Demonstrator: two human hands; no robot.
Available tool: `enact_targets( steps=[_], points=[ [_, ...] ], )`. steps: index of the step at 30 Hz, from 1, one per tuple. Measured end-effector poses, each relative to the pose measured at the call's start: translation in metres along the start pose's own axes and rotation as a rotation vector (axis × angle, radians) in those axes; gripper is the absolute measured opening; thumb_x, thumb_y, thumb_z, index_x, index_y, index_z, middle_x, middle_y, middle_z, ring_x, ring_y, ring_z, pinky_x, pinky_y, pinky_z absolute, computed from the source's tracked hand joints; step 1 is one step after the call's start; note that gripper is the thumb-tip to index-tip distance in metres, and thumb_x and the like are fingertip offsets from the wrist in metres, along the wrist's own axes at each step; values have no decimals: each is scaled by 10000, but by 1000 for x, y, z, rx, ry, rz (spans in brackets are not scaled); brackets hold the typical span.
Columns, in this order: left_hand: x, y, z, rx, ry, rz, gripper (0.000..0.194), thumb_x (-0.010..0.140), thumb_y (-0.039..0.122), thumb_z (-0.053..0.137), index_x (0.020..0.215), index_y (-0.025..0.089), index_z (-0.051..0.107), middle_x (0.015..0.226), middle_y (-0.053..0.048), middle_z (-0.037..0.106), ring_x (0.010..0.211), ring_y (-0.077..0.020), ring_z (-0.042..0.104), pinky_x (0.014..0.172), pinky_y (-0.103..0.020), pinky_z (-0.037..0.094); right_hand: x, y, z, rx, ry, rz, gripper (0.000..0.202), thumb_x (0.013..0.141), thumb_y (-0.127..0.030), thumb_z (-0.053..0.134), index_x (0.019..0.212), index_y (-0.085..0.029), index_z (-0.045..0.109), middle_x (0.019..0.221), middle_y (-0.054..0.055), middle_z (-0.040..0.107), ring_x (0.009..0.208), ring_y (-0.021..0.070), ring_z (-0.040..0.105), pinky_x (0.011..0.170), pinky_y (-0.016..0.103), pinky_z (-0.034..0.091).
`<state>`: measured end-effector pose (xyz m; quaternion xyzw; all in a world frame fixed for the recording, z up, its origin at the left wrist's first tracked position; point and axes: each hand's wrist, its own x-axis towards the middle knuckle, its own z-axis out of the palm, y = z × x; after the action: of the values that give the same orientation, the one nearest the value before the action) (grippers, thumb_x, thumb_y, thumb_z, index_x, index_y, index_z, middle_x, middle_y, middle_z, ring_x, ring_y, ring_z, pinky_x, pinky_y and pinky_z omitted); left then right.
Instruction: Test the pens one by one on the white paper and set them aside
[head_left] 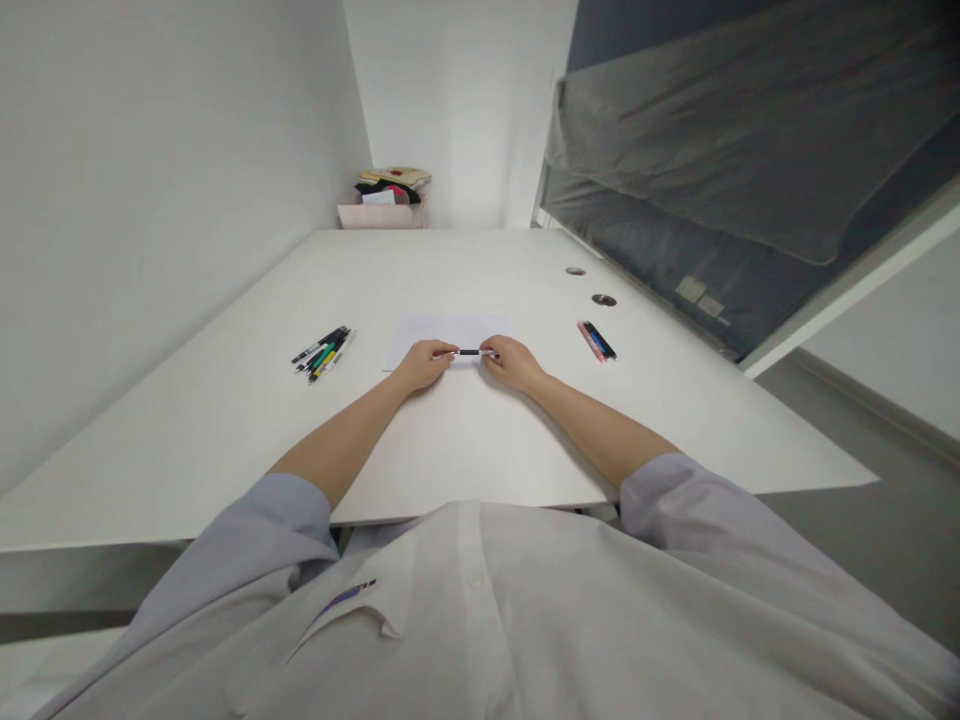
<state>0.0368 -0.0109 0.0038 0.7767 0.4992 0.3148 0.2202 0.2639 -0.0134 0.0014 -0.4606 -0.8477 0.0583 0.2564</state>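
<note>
A pen (469,352) with a dark middle and light ends lies level between my two hands, above a white sheet of paper (450,326). My left hand (426,366) pinches its left end, and my right hand (511,362) has its fingers closed on the right end. Left of the sheet, several pens (324,354) in black, white, green and yellow lie in a loose pile. To the right, a small group of pens (597,341), pink, blue and black, rests on the table.
The white table (465,450) reaches toward a pink box (381,216) with cloth-like items at its far edge. Two round metal-looking fittings (604,300) (575,271) sit at the right. A dark covered partition (675,230) borders the right side, a wall the left.
</note>
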Motion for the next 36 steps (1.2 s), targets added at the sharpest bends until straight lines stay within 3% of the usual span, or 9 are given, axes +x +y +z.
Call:
enact_targets(
  steps=[4, 9, 13, 21, 29, 36],
  points=[
    [1, -3, 2, -146, 11, -10, 296, 818, 240, 609, 1062, 151, 750, 951, -80, 772, 890, -206, 687, 892, -342, 516, 0, 0, 0, -31, 11, 14, 237, 894, -200, 542, 1081, -172, 685, 1026, 105, 724, 937, 224, 630, 835, 316, 453],
    [3, -10, 4, -430, 15, -78, 231, 776, 326, 682, 909, 137, 690, 837, -88, 757, 790, -191, 685, 785, -332, 512, -1, -3, -3, -56, -5, 80, 248, 911, -222, 554, 1134, -185, 655, 990, 97, 723, 892, 219, 632, 789, 305, 437],
    [3, -9, 3, -534, 14, -97, 253, 726, 365, 730, 839, 148, 664, 813, -78, 746, 784, -189, 677, 809, -352, 500, -1, -5, -4, -61, -4, 94, 205, 913, -214, 556, 1093, -189, 651, 985, 92, 719, 877, 213, 630, 772, 295, 426],
    [-2, 1, 3, -468, 35, -79, 186, 710, 309, 698, 808, 152, 677, 806, -54, 729, 788, -178, 650, 820, -349, 478, -1, -8, -4, -66, -17, 50, 173, 912, -211, 554, 1044, -198, 664, 946, 79, 717, 860, 210, 622, 761, 294, 418],
    [1, -3, 5, -414, 49, -49, 171, 717, 296, 698, 809, 155, 672, 796, -41, 713, 771, -177, 641, 799, -346, 500, -1, -6, -3, -95, 30, -54, 235, 950, -215, 509, 1070, -182, 708, 1014, 109, 715, 949, 233, 615, 842, 331, 434],
    [-1, 2, 6, -206, 110, 45, 121, 766, 270, 640, 834, 177, 675, 874, -50, 735, 851, -198, 662, 884, -375, 518, -2, -12, -5, -150, -5, -40, 287, 987, -263, 458, 1109, -172, 701, 1003, 115, 700, 952, 231, 607, 831, 328, 432]
  ],
)
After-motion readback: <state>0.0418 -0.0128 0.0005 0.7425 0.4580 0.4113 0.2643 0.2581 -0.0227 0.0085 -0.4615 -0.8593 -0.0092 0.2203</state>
